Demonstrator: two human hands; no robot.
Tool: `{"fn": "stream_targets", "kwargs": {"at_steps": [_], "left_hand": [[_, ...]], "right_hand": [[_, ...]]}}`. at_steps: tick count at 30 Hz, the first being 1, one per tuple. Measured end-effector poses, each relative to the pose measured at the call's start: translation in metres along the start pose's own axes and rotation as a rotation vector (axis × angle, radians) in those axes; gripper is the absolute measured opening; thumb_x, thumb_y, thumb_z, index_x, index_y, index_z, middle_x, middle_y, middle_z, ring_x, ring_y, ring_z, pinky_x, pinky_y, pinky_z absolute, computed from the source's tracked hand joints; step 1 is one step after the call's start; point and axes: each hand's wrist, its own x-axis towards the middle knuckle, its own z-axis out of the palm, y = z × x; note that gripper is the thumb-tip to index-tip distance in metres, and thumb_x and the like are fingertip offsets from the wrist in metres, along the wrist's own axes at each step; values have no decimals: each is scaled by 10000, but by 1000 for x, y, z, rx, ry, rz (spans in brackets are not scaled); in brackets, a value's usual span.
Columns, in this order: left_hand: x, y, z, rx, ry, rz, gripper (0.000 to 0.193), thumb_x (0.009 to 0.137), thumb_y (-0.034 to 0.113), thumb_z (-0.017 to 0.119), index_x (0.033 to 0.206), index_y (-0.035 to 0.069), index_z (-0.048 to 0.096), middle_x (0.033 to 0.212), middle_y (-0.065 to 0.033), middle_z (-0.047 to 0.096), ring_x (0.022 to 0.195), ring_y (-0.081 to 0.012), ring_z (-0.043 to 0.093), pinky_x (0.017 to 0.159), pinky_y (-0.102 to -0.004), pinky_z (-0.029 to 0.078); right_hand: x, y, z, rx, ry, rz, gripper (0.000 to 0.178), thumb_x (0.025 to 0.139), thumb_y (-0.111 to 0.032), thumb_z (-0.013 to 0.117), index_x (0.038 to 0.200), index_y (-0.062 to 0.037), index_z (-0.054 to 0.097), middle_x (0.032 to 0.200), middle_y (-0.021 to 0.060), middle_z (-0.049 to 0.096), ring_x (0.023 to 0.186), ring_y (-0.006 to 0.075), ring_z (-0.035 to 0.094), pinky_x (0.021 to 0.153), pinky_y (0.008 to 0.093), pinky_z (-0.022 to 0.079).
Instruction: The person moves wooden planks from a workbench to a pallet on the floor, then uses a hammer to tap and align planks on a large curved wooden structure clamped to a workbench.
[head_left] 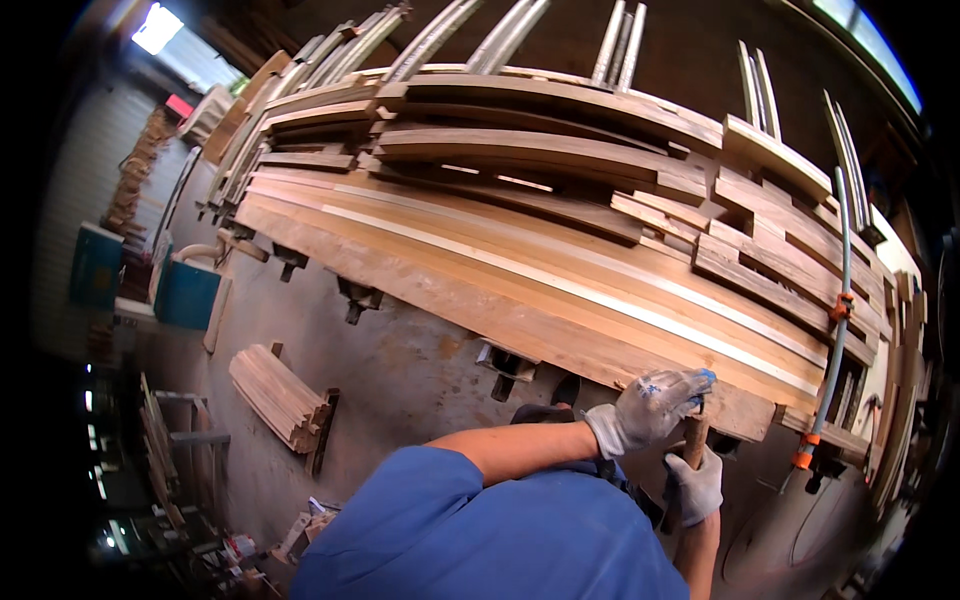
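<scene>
Both my hands wear pale work gloves and meet at the near edge of a long clamped stack of boards. My right hand is wrapped round a round wooden tool handle that stands roughly upright. Just above the handle's top end is my left hand, its blue-tipped fingers pressed together and bent over. A small dark part shows beneath those fingers; what they hold is hidden. Behind the hands runs a thick brown front board, with a pale wooden strip farther back.
Curved brown timbers lie on the far side. Metal bars rise behind them. At right stands a grey bar clamp with orange fittings. Stacked wood pieces rest at lower left, near teal machine boxes.
</scene>
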Motion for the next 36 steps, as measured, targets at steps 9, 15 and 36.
{"fn": "stream_targets", "kwargs": {"at_steps": [9, 15, 36], "left_hand": [[-93, 50, 63, 159, -469, -401, 493, 1000, 343, 652, 1416, 84, 594, 1203, -213, 723, 1082, -395, 701, 929, -481, 563], [-174, 72, 80, 258, -557, -590, 317, 976, 272, 670, 1249, 115, 707, 1219, -163, 731, 1085, -361, 704, 945, -467, 558], [-426, -72, -89, 887, -1028, -702, 421, 997, 408, 530, 1005, 82, 797, 1116, -167, 768, 1069, -353, 727, 951, -497, 554]], "right_hand": [[-60, 55, -79, 143, -32, -121, 237, 819, -96, 765, 973, 57, 670, 686, 65, 618, 504, 172, 603, 473, 307, 500], [-78, 229, -173, -163, -27, -145, 113, 931, -145, 774, 918, -74, 688, 665, 4, 595, 518, 110, 528, 476, 299, 420], [-173, 473, -161, -301, 418, 490, 289, 891, -240, 809, 970, -13, 647, 762, 109, 677, 625, 241, 670, 582, 424, 566]]}}
